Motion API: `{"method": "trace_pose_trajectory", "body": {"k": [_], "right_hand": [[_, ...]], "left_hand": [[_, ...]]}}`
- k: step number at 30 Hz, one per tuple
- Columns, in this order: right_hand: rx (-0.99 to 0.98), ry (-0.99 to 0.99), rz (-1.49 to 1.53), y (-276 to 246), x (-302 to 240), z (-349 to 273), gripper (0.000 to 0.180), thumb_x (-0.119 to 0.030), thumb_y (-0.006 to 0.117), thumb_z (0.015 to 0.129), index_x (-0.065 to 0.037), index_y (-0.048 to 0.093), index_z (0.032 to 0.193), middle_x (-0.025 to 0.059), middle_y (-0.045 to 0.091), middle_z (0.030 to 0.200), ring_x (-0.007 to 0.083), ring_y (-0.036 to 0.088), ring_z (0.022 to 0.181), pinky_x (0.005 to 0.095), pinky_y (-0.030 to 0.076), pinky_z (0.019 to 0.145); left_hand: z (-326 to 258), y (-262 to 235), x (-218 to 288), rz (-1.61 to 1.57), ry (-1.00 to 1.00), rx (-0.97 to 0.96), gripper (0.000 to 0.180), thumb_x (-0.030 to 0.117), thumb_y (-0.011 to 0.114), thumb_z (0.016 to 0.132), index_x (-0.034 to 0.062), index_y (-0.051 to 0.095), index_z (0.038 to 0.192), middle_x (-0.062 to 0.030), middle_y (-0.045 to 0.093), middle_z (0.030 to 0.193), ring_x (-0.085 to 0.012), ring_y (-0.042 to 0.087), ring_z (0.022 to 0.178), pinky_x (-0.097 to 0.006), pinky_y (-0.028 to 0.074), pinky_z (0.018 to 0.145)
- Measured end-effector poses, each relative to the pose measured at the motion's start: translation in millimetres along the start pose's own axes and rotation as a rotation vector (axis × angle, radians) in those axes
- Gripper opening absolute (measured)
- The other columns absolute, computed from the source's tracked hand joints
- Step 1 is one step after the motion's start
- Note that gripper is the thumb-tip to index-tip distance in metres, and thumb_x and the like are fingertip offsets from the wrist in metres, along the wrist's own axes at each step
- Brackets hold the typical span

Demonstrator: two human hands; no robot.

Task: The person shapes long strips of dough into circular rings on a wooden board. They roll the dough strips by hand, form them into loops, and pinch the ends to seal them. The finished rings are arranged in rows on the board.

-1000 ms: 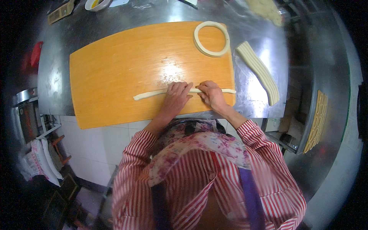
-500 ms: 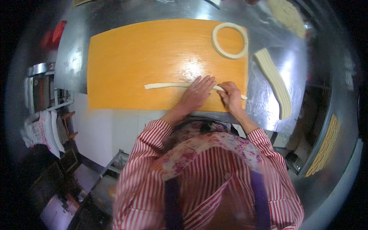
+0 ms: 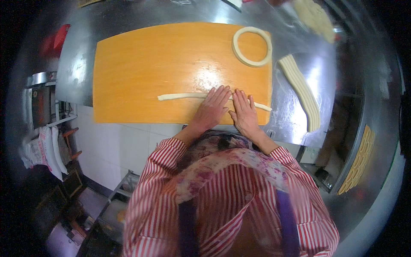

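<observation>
A thin dough strip (image 3: 180, 96) lies across the near part of an orange board (image 3: 141, 68). My left hand (image 3: 212, 107) rests flat over the strip's middle, fingers stretched out. Close beside it, my right hand (image 3: 245, 112) also lies flat on the strip, its thumb spread toward the left hand. The strip's ends show on both sides; its middle is hidden under my palms and fingers. At the board's far right corner sits a dough ring (image 3: 235, 47). Several dough strips (image 3: 302, 92) lie side by side on the metal table right of the board.
The metal table (image 3: 77, 68) surrounds the board. A pale dough mass (image 3: 314, 19) lies at the far right. At the right, a tray holds twisted dough pieces (image 3: 358, 162). White sacks (image 3: 49, 150) and a metal rack (image 3: 64, 113) stand at the left, below table height.
My right hand has gone from pinching the strip near its right end to lying flat on it, nearer the left hand. The whole view has shifted slightly.
</observation>
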State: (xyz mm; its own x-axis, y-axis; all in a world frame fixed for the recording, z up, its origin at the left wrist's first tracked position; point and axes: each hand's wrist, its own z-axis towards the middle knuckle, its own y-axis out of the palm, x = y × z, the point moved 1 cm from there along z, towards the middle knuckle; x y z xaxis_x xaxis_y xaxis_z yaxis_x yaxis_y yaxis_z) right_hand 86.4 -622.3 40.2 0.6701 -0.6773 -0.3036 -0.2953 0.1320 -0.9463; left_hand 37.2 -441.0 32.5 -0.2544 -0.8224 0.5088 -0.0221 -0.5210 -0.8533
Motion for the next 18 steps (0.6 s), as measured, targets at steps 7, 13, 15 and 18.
{"method": "trace_pose_trajectory", "body": {"k": [7, 13, 15, 18], "right_hand": [[-0.001, -0.057, 0.021, 4, -30, 19, 0.070, -0.033, 0.056, 0.099, 0.002, 0.031, 0.154, 0.0154, 0.030, 0.162, 0.0293, 0.026, 0.152, 0.0527, 0.014, 0.124], [-0.023, -0.047, 0.002, 4, -39, 26, 0.068, -0.033, 0.056, 0.098, 0.002, 0.033, 0.153, 0.0154, 0.033, 0.161, 0.0293, 0.027, 0.151, 0.0531, 0.015, 0.124], [-0.018, -0.053, -0.007, -1, -50, 29, 0.068, -0.034, 0.056, 0.099, 0.002, 0.034, 0.153, 0.0154, 0.033, 0.161, 0.0293, 0.027, 0.151, 0.0535, 0.015, 0.124], [-0.018, -0.122, 0.005, 4, -69, 44, 0.069, -0.035, 0.056, 0.098, 0.001, 0.034, 0.153, 0.0153, 0.033, 0.161, 0.0291, 0.029, 0.150, 0.0545, 0.015, 0.123]], "left_hand": [[-26, -20, -30, 0.080, -0.238, 0.115, 0.069, 0.026, 0.062, 0.095, -0.0058, 0.035, 0.149, -0.0225, 0.032, 0.159, -0.0378, 0.028, 0.150, -0.052, 0.021, 0.123], [-35, -23, -41, -0.013, -0.179, 0.055, 0.073, 0.024, 0.065, 0.092, -0.0061, 0.033, 0.150, -0.0236, 0.029, 0.160, -0.0381, 0.025, 0.151, -0.054, 0.019, 0.123], [-40, -33, -40, 0.005, -0.185, 0.080, 0.071, 0.026, 0.063, 0.094, -0.0060, 0.033, 0.151, -0.0225, 0.029, 0.161, -0.0365, 0.025, 0.151, -0.052, 0.019, 0.123], [-58, -43, -47, 0.081, -0.303, 0.122, 0.070, 0.026, 0.062, 0.094, -0.0051, 0.034, 0.151, -0.0214, 0.029, 0.161, -0.0348, 0.026, 0.151, -0.053, 0.018, 0.123]]}}
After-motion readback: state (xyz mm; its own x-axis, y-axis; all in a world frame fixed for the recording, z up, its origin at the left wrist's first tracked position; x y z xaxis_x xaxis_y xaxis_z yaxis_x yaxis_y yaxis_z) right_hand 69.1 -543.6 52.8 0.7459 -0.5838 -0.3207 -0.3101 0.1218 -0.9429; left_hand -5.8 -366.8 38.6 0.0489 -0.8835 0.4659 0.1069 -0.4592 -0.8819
